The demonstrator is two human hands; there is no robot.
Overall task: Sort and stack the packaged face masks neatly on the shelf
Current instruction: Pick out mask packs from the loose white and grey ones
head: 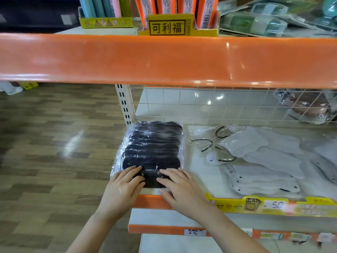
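Black masks (151, 152) in clear wrap, overlapped in a tidy row at the left end of the shelf (198, 178), nearest pack under both hands at the front edge: left hand (124, 187) and right hand (179, 187) flat, fingers straight, pressing down, gripping nothing. White masks (262, 159) just beside, loose and fanned unevenly, apparently unsorted. Roughly halfway, by the look of it.

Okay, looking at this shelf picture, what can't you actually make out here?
All in the head view:
- Near edge of the black mask stack: covered by the left hand and right hand.
- White masks: run out past the right edge, count unclear.
- Brown packet: blurred behind the wire mesh.
- Handwritten price tag: too small to read.
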